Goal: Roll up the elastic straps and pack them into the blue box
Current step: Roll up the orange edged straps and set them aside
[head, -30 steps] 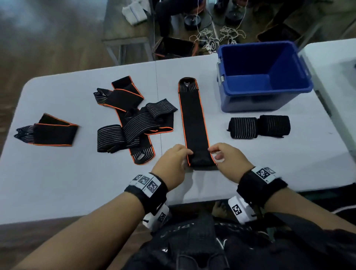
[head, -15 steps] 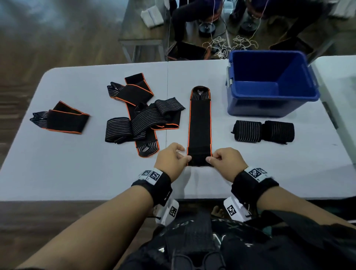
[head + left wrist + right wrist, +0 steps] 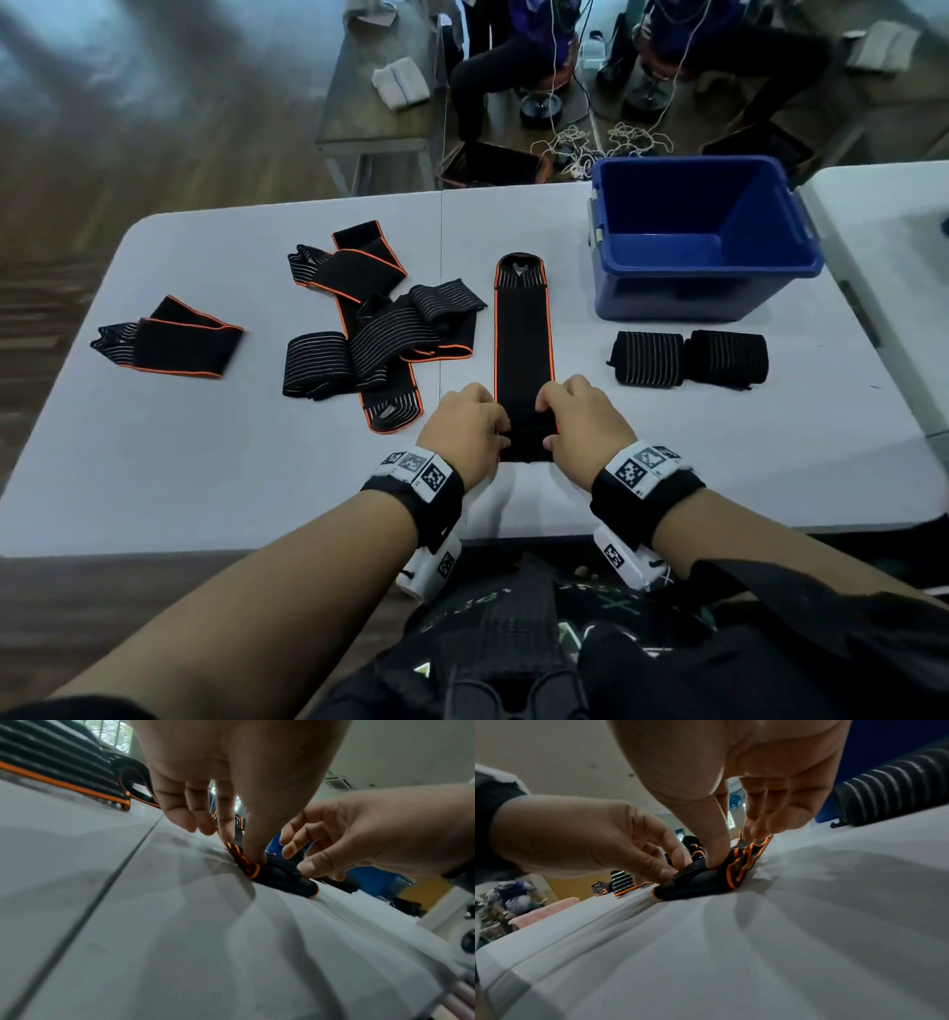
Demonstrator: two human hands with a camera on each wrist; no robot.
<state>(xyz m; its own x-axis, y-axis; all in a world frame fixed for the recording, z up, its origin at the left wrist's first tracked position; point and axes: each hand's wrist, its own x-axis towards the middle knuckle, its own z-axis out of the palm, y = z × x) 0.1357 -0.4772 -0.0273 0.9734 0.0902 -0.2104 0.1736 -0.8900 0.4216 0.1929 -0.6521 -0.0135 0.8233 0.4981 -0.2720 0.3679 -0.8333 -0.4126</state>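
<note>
A long black elastic strap with orange edging lies flat on the white table, running away from me. Its near end is curled into a small roll. My left hand pinches the roll's left side and my right hand pinches its right side. The blue box stands at the back right, with nothing visible inside. Two rolled straps lie in front of it.
A heap of loose straps lies left of centre, and a folded strap sits further left. A second white table adjoins on the right. Beyond the table sit people, cables and a metal bench.
Both hands have rolled the strap's near end a little further forward, so the roll is thicker. The head camera has shifted, moving the scene in view.
</note>
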